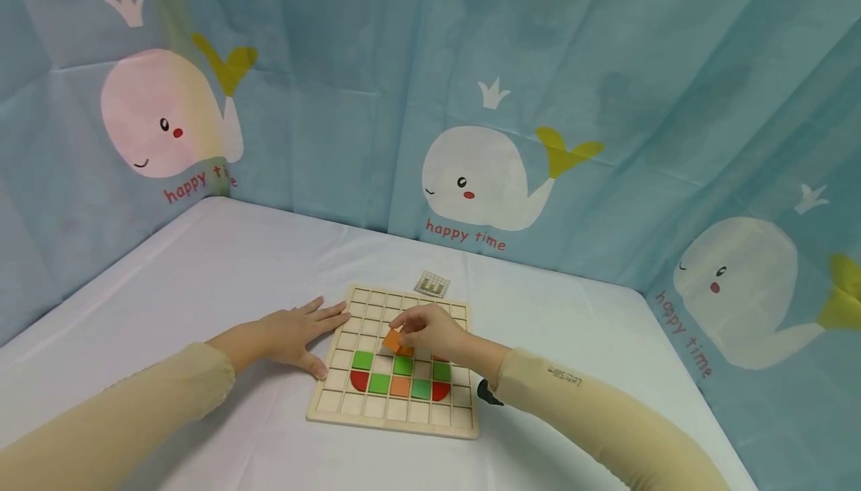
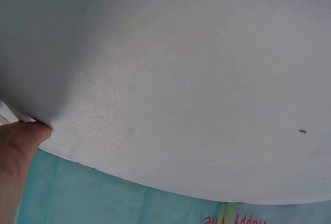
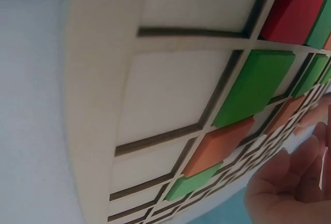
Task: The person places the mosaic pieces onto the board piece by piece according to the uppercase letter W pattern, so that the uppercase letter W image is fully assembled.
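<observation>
A wooden grid board [image 1: 430,424] lies on the white table. Green squares such as the green tile [image 1: 362,360], an orange tile [image 1: 400,385] and red rounded tiles [image 1: 359,380] sit in its cells. My right hand [image 1: 433,330] pinches an orange square tile [image 1: 392,340] above the board's middle; the fingers partly hide the cells beneath. In the right wrist view this hand [image 3: 284,188] is at the lower right, the held tile cut off by the frame edge. My left hand [image 1: 289,334] rests with spread, extended fingers at the board's left edge; its thumb [image 2: 26,136] shows in the left wrist view.
A small card with a grid pattern [image 1: 431,284] lies just beyond the board's far edge. A dark object [image 1: 489,392] is right of the board, partly behind the right sleeve [image 1: 578,401]. A blue whale-print curtain [image 1: 350,140] encloses the table's far sides.
</observation>
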The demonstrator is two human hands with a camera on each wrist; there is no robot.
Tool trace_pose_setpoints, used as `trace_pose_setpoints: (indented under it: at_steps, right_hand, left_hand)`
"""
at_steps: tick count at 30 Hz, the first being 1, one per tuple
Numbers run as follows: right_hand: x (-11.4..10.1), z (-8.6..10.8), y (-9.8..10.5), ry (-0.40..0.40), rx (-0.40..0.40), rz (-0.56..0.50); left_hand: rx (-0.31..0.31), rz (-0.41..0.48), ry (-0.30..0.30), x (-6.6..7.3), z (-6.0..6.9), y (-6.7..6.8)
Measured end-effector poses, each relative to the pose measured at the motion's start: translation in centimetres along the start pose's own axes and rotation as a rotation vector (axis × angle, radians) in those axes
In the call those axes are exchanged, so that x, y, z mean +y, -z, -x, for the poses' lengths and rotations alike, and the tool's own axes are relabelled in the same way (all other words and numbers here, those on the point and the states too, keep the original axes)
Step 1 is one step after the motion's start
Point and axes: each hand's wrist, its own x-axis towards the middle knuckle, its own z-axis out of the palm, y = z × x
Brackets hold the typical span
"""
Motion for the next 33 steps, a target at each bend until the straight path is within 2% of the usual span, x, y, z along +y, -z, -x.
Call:
trace_pose_setpoints:
  at_steps: [18, 26, 33]
  right_hand:
    - [-0.6, -2.4, -1.6, 0.027, -0.05, 0.116]
    - [-0.9, -3.2, -2.4, 0.012, -0.037, 0.208]
    - [-1.3, -3.6, -2.6, 0.028, -0.068, 0.231]
  left_hand:
    - [0.002, 0.01, 0.001, 0.4, 0.3, 0.3]
    - [0.007, 0.015, -0.004, 0.4, 0.2, 0.1]
    - [0.009, 0.002, -0.003, 0.3, 0.1, 0.1]
